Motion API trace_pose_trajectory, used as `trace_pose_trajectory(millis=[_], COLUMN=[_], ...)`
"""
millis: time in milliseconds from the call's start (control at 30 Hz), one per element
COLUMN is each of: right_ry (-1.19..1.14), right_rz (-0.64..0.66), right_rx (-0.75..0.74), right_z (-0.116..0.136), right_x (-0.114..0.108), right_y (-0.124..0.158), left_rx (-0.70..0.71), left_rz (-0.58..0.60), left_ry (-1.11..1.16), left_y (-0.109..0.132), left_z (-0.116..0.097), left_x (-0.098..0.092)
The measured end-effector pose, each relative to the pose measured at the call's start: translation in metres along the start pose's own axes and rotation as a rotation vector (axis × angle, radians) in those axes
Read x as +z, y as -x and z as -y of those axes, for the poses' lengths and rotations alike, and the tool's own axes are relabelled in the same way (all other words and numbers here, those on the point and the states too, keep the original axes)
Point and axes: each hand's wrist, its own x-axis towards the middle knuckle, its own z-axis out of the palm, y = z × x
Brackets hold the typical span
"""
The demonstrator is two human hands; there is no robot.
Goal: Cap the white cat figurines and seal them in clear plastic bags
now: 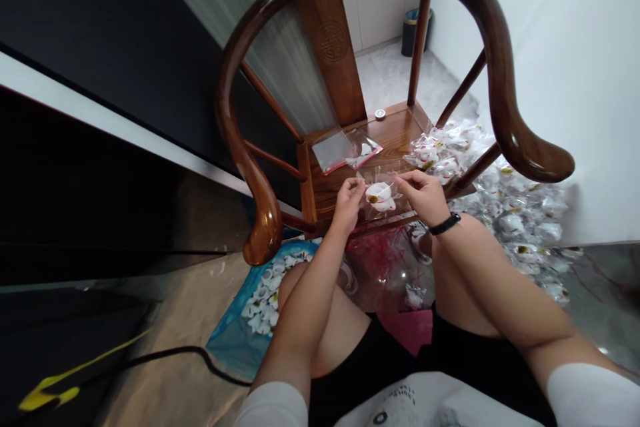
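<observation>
A small white figurine with a gold patch and red marks sits in a clear plastic bag above the front of the chair seat. My left hand pinches the bag's left side, fingertips closed together. On the opposite side, my right hand has thumb and finger closed on the bag's upper right edge. Behind the hands, a stack of flat clear bags with pink edges lies on the seat. Several bagged white figurines are heaped at the seat's right side.
The wooden armchair has a curved rail surrounding the work area. A small round white item lies at the seat's back. More bagged figurines pile up on the right. Loose white pieces fill a blue bag at lower left.
</observation>
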Motion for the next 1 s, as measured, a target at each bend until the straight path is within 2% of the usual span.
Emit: trace_pose_trajectory(millis=[100, 233, 700, 1000], right_ry=[-0.058, -0.2, -0.185, -0.258], right_rz=[-0.035, -0.022, -0.069, -0.105], right_rx=[0.052, 0.204, 0.202, 0.223], right_z=[-0.001, 0.0, -0.003, -0.005], right_x=[0.003, 0.009, 0.013, 0.014], right_y=[0.001, 0.004, 0.004, 0.001], left_rx=[-0.052, -0.081, 0.094, 0.079], left_rz=[-0.081, -0.102, -0.193, -0.135], left_ry=[0.009, 0.004, -0.052, -0.047], left_y=[-0.001, 0.0, 0.007, 0.01], left_z=[0.004, 0.004, -0.001, -0.004], left_x=[0.001, 0.003, 0.011, 0.008])
